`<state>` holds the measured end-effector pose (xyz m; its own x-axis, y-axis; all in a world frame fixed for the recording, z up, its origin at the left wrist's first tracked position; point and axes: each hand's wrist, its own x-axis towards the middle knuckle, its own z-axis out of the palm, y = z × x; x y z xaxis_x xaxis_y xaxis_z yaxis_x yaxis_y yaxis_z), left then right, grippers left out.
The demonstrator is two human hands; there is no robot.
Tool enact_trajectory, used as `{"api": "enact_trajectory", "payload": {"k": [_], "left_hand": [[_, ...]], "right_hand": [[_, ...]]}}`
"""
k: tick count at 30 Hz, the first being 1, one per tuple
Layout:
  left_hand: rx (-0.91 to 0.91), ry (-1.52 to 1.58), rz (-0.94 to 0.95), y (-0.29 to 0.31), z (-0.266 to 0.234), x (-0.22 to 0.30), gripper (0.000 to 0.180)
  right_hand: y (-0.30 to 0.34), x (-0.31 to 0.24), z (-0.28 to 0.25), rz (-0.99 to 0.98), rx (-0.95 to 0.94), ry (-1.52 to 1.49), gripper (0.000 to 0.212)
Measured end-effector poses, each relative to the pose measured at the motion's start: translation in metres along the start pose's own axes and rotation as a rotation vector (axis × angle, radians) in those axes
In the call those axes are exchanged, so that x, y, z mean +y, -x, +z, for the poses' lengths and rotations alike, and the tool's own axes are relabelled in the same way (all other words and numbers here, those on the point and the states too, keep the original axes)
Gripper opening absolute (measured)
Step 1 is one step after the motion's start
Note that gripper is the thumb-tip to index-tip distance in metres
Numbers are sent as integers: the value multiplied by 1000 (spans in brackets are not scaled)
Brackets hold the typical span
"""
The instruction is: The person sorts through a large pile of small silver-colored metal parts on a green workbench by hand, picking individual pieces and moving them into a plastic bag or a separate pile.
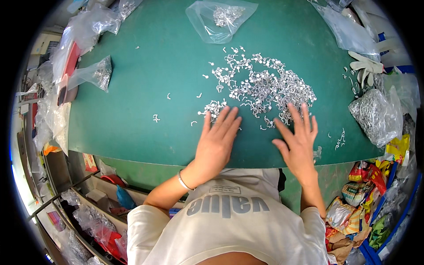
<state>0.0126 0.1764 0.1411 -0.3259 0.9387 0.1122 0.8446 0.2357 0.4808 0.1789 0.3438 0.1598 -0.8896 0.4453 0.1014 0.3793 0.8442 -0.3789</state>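
Biggest bit of writing here is on the person's pale shirt (229, 229): chunky grey block letters (227, 206), upside down from this angle, plus a little outlined box (225, 190) of fine print just nearer the tabletop. The crinkly, glossy packages (353, 198) at near right carry printing too, in red, yellow and white, but it's too small and warped to make out.

The tabletop (145, 70) is smooth matte green, and it's covered in tiny silvery metal-looking bits, kinda curved with a round blob on the end. Main lot is a big loose heap (274, 88) right of centre, with a much smaller cluster (212, 108) just to its near left. A few strays (156, 118) sit off to the left, more (340, 139) near the right edge.

Left hand (215, 148) is palm down, fingers long and only slightly apart, tips at the small cluster. Right hand (300, 143) is spread way wider, fingertips at the near edge of the big heap. Neither looks to be gripping anything, though can't tell if bits are pinned underneath. Shiny band bracelet (181, 181) on the left wrist.

Clear floppy plastic bags with more silvery bits: one (204, 22) at the far side, one (95, 75) at left, a fat bulging one (375, 115) at right near a whitish fabric glove (366, 66).
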Motion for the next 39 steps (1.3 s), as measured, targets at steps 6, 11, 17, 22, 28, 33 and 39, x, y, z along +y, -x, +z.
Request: {"api": "enact_trajectory", "payload": {"k": [6,11,17,22,28,33,39], "left_hand": [[-130,8,161,-28,10,25,69],[-134,-104,60,-16,13,19,55],[-81,-180,-56,-11,-5,16,56],[-171,-116,143,-1,15,27,59],[-91,-232,-27,-5,-6,6,51],[-91,-144,-73,3,-9,11,46],[-101,105,59,10,-2,20,45]], "right_hand": [[7,-4,7,32,13,-31,44],[11,0,2,-33,-2,-95,42],[11,5,5,-41,0,-94,38],[14,-4,3,-51,-82,-136,40],[18,-1,0,-37,-15,-139,41],[14,-9,5,-33,-57,-32,44],[6,-17,12,-100,-16,-126,44]]}}
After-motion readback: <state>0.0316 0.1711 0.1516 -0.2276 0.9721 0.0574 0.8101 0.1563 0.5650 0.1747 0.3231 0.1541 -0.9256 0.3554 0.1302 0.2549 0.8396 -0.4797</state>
